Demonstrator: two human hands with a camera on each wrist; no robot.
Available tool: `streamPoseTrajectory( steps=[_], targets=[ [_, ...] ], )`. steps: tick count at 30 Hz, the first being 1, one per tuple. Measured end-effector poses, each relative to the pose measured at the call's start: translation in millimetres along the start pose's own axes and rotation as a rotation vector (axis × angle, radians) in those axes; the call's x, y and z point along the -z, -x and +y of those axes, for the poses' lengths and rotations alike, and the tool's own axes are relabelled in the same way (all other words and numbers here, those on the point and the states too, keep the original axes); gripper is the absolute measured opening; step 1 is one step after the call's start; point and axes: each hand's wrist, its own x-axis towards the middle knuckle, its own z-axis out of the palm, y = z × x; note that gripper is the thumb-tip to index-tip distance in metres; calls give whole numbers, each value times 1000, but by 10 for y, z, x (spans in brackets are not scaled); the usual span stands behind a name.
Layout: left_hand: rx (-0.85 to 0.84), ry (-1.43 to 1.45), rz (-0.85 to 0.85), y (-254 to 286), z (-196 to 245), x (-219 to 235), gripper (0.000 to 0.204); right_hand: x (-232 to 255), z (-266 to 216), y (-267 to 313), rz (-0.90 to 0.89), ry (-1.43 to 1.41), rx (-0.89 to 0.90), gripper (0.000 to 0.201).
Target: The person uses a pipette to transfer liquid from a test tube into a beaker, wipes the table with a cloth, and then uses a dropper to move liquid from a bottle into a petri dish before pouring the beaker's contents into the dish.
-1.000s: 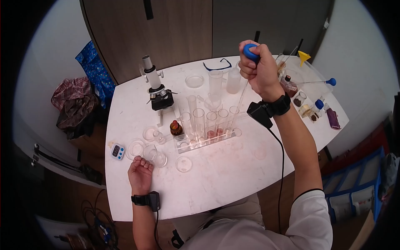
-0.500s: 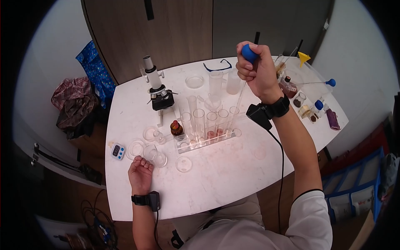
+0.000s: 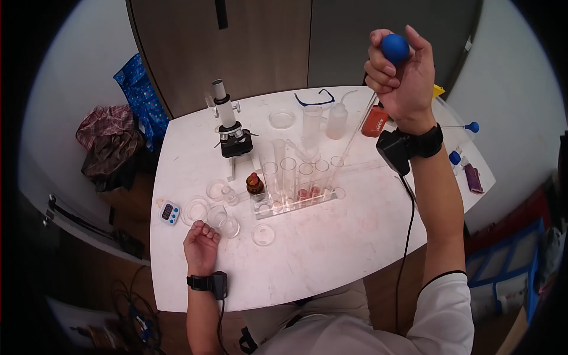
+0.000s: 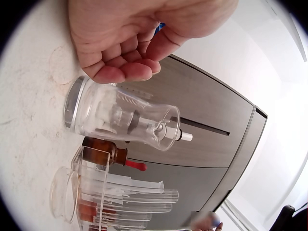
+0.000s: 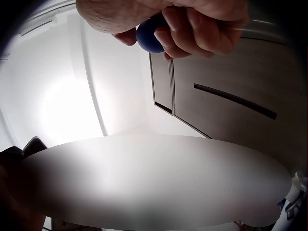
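Observation:
The right hand (image 3: 408,89) is raised at the far right of the table, its fingers curled round a blue rubber bulb (image 3: 395,48) with the thumb lifted off it. A thin glass stem slants from below the hand toward the rightmost test tube (image 3: 336,171) in a clear rack (image 3: 296,205). Whether its tip is inside cannot be told. Red liquid shows low in two tubes. In the right wrist view, fingers hold the bulb (image 5: 151,36). The left hand (image 3: 201,247) rests on the table, loosely curled and empty, beside a glass beaker (image 3: 217,217); the left wrist view shows a flask-shaped vessel (image 4: 139,125) beside it.
A microscope (image 3: 228,127) stands at the back left, a brown dropper bottle (image 3: 255,184) left of the rack. Petri dishes, a timer (image 3: 169,212), blue-framed glasses, a squeeze bottle (image 3: 336,122) and a red-labelled bottle (image 3: 374,121) stand around. A cable hangs from the right wrist.
The right hand has risen and moved right with the bulb and stem, and its thumb has come away from the bulb. The head view has shifted slightly. The left hand stays in place.

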Motion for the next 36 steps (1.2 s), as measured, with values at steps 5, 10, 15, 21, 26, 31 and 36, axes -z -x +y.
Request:
streamPoseTrajectory(
  steps=[5,10,15,21,26,31,36],
  targets=[
    [-7,2,6,17,1,-36,5,-212,-427,-74,-136,1,180,45],
    [0,-3,11,5,1,-41,5,-376,-583,-69,-92,-36,303,51],
    [-5,2,9,8,2,-48,5,-410,-545,-70,-114,-25,287,49],
    [-2,15,7,10,8,-45,6,-380,-393,-89,-141,-32,247,45],
    [-9,11,17,11,2,-39,6,-354,-285,-106,-220,-33,218,41],
    [-7,4,32,18,-1,-64,6,-352,-249,-99,-229,5,232,38],
    [-6,3,35,16,-2,-62,6,-347,-214,-81,-215,54,225,33]
  ],
)
